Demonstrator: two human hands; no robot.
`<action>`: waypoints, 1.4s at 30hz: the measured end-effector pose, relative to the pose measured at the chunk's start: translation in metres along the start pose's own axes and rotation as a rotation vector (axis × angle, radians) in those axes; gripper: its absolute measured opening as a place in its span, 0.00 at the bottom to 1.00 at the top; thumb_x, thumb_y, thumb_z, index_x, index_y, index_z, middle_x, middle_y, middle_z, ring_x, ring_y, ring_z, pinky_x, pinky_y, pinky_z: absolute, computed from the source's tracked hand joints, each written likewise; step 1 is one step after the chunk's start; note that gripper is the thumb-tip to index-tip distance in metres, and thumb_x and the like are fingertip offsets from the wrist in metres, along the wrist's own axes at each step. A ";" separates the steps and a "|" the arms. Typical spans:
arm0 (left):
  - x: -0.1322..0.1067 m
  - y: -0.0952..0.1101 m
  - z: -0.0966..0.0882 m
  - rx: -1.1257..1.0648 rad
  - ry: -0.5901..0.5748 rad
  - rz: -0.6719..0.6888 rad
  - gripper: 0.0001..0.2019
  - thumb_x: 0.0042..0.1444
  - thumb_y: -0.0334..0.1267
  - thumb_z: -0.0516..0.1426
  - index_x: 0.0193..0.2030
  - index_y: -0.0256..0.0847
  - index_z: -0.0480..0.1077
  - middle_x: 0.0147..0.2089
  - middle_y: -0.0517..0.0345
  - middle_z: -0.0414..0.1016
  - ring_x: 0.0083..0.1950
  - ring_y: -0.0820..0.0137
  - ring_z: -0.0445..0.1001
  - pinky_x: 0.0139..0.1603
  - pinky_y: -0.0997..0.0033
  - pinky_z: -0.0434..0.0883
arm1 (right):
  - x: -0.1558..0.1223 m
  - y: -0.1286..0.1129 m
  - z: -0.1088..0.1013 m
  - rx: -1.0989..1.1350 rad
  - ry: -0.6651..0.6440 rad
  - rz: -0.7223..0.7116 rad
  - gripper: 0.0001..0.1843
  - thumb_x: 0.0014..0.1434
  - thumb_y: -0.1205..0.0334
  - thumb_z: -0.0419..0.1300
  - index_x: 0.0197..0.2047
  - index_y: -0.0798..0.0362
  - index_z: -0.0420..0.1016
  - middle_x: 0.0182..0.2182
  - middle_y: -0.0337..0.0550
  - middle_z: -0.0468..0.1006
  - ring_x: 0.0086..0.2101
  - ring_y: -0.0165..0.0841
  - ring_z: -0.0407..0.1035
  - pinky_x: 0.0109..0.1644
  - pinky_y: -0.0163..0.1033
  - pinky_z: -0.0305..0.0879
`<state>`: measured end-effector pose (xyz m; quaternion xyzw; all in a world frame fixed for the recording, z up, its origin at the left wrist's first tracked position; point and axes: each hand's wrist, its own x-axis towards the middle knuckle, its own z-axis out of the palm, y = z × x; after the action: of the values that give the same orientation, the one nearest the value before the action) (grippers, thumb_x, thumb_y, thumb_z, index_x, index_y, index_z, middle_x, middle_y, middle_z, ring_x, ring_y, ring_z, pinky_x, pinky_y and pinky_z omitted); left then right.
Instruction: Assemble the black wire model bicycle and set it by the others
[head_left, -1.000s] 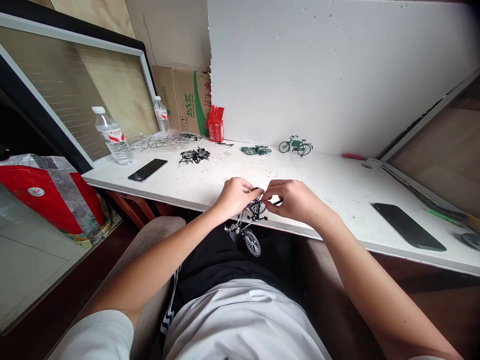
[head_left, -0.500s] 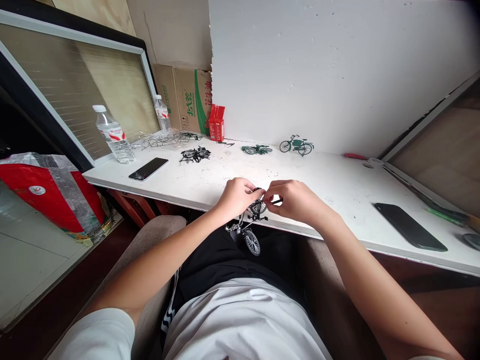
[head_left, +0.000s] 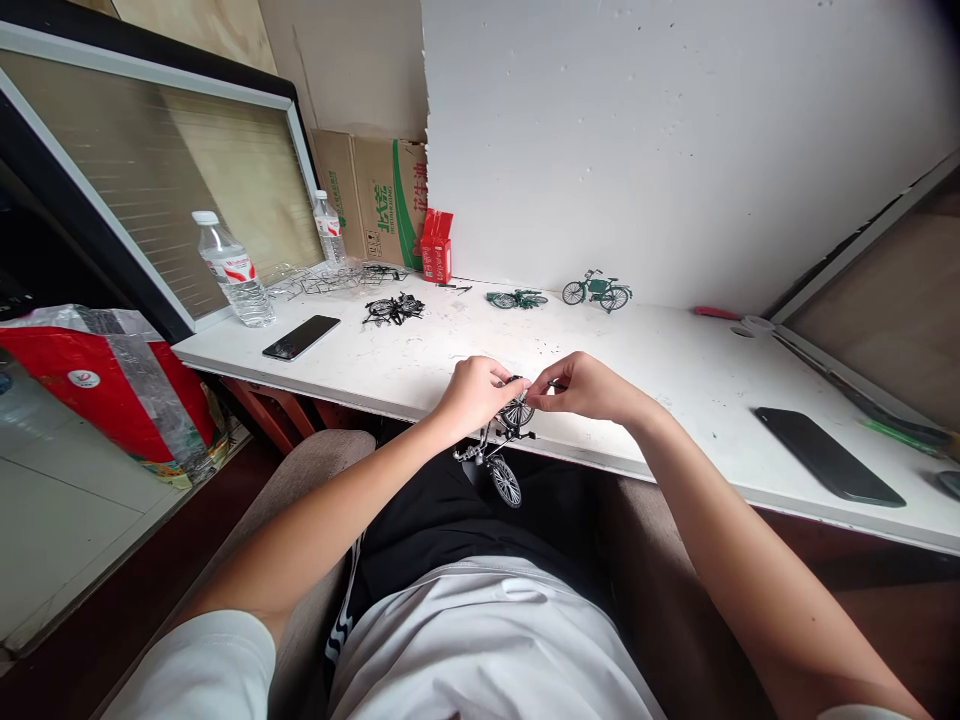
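Right hand [head_left: 592,388] has turned and risen slightly; its fingertips pinch shut at the bike's [head_left: 502,455] upper wheel. Left hand [head_left: 474,392] grips that wheel, fingers closed, at the near table [head_left: 675,370] edge.

White table [head_left: 675,380] against white wall [head_left: 675,150], dark floor [head_left: 112,620]

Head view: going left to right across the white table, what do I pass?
Large water bottle → phone → black bicycle parts → red carton → green bicycle lying down → upright green bicycle → pink tool → dark phone. The held model bicycle overlaps these, so it is omitted.
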<state>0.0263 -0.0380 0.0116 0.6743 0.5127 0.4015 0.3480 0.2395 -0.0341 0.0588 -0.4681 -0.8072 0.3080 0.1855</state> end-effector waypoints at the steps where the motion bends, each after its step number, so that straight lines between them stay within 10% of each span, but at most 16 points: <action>1: 0.001 -0.001 0.000 0.002 0.005 0.000 0.15 0.56 0.51 0.70 0.36 0.39 0.83 0.42 0.47 0.87 0.30 0.66 0.81 0.32 0.69 0.73 | 0.002 0.002 0.000 0.026 -0.014 0.008 0.17 0.53 0.49 0.71 0.36 0.54 0.90 0.28 0.43 0.83 0.25 0.29 0.62 0.29 0.38 0.55; 42: 0.016 -0.021 -0.003 0.043 -0.027 -0.017 0.17 0.55 0.52 0.70 0.32 0.37 0.84 0.30 0.51 0.83 0.33 0.63 0.80 0.33 0.70 0.70 | 0.053 0.009 -0.017 0.215 -0.455 0.247 0.16 0.44 0.53 0.78 0.25 0.56 0.81 0.26 0.40 0.75 0.24 0.24 0.50 0.27 0.37 0.43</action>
<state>0.0177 -0.0173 -0.0027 0.6826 0.5223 0.3781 0.3440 0.2285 0.0209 0.0658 -0.4595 -0.7274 0.5096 0.0091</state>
